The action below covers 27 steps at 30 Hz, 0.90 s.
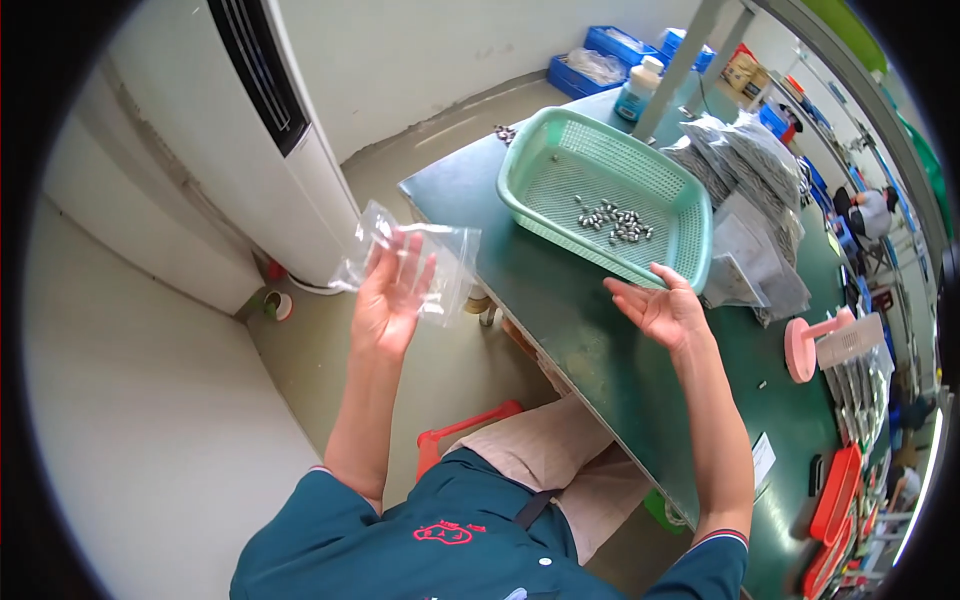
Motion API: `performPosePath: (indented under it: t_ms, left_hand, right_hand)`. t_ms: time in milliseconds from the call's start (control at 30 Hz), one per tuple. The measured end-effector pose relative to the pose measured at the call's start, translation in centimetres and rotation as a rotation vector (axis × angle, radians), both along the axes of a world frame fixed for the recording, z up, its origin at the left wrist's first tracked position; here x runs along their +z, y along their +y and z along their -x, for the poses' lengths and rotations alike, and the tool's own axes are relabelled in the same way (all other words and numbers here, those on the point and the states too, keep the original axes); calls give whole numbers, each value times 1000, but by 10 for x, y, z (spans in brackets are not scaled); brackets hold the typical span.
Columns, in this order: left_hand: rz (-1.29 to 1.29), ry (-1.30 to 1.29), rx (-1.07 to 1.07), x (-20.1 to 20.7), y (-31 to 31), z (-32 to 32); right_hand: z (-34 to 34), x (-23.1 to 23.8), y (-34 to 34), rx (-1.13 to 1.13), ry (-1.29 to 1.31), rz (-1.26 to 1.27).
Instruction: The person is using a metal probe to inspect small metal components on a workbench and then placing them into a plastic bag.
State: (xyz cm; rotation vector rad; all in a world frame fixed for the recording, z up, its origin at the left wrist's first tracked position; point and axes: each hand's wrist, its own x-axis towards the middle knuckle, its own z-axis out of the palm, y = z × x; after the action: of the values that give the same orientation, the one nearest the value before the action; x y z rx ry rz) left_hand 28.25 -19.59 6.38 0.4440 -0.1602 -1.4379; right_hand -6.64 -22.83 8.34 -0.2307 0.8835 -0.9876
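Note:
My left hand [392, 300] is raised off the table's left edge and holds a clear plastic bag [452, 262]. The bag's film covers the fingers, and whether they are inside it or behind it I cannot tell. My right hand [662, 310] is palm up with its fingers apart, beside the near rim of a light green plastic basket [530, 212]; whether the fingertips touch the rim is unclear. Small shiny metal pieces [618, 222] lie in a loose pile on the basket's perforated bottom, toward its right end.
The basket stands on a green table [600, 350]. Filled plastic bags [745, 190] are heaped right of it, near a pink stand [800, 350] and red trays [836, 492]. Behind it are a bottle [637, 92] and a metal post [680, 70]. A red stool [430, 450] is beside my legs.

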Motion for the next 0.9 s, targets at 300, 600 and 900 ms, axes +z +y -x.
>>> performPosePath:
  t_ms: [300,600,900]
  left_hand:
    - [-9,308,30,18,-40,8]
    - [91,-497,25,-4,-101,66]
    - [393,-1956,378,-21,-149,58]
  right_hand:
    - [-29,87,4,-352,188,253]
    - [21,114,48,-389,-46,165]
    - [15,117,86,-599,63,190]
